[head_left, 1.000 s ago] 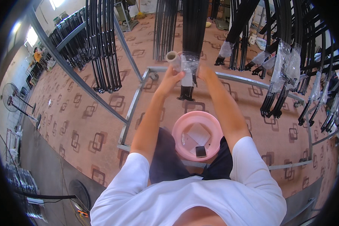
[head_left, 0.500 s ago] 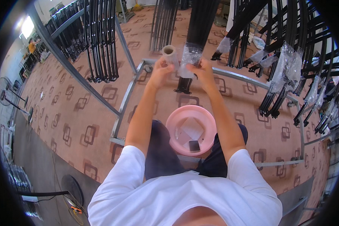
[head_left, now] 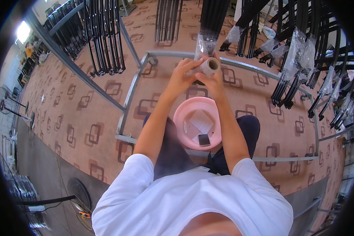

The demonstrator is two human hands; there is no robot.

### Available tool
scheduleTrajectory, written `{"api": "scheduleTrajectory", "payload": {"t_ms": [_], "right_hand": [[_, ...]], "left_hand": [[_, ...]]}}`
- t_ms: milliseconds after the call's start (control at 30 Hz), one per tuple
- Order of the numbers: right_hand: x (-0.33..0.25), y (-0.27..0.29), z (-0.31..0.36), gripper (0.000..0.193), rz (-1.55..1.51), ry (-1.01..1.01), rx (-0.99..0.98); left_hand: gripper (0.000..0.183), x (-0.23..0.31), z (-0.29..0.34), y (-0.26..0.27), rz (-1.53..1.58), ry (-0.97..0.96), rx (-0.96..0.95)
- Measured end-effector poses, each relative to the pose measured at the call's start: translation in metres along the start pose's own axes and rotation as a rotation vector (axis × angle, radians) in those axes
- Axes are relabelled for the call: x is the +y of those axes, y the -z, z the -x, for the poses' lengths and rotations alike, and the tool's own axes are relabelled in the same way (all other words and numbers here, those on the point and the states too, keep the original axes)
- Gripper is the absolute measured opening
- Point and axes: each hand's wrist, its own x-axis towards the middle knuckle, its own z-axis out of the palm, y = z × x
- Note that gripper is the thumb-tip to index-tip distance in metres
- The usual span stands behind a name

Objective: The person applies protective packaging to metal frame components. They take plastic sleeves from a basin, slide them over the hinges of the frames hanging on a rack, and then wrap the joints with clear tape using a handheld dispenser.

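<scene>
A roll of clear stretch film (head_left: pixel 211 66), its open cardboard core turned toward me, is between my two hands in front of the hanging bundle. My right hand (head_left: pixel 213 83) is closed around its right and lower side, thumb across the front. My left hand (head_left: pixel 181 78) reaches in from the left, its fingers closed on the roll's far left end. Right behind the roll hangs a bundle of black bars (head_left: pixel 214 17), with clear film wrapped (head_left: pixel 207 42) around its lower part. The hands and the roll hide the bundle's bottom end.
A pink basin (head_left: pixel 179 122) holding white sheets and a small dark block sits between my knees. A grey metal frame (head_left: pixel 124 114) surrounds it on the patterned carpet. Black bars hang in rows at left (head_left: pixel 104 37), and film-wrapped ones (head_left: pixel 295 67) at right. A black fan base (head_left: pixel 78 192) lies lower left.
The roll has moved from the left of the bundle to its front right, from my left hand into both hands. The hands have come together and the view has shifted slightly.
</scene>
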Motion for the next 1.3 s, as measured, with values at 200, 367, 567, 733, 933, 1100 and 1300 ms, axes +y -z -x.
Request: {"api": "scheduleTrajectory", "payload": {"t_ms": [200,367,567,733,933,1100,1300], "right_hand": [[-0.018,-0.002,0.005,0.035,-0.200,-0.152,0.153],[-0.027,0.022,0.007,0.026,-0.327,-0.229,0.160],[0.024,0.094,-0.017,0.032,-0.203,-0.293,-0.035],[0.072,0.070,-0.079,0.045,-0.062,-0.400,-0.016],[0.045,0.007,-0.077,0.027,-0.305,-0.660,-0.081],[0.070,0.008,-0.072,0.031,-0.581,-0.631,-0.057],[0.094,0.002,-0.079,0.033,-0.698,-0.598,-0.302]], "left_hand": [[0.039,-0.027,-0.040,0.001,0.181,0.202,0.121],[0.035,-0.037,-0.054,0.005,0.470,0.432,-0.274],[0.035,-0.043,-0.050,0.009,0.492,0.372,-0.313],[0.035,-0.027,-0.053,-0.029,0.751,0.327,-0.088],[0.026,-0.040,-0.031,-0.003,0.707,0.366,0.139],[0.023,-0.020,-0.040,0.012,-0.415,0.284,0.151],[0.029,-0.077,-0.040,0.016,0.340,0.264,0.346]]}}
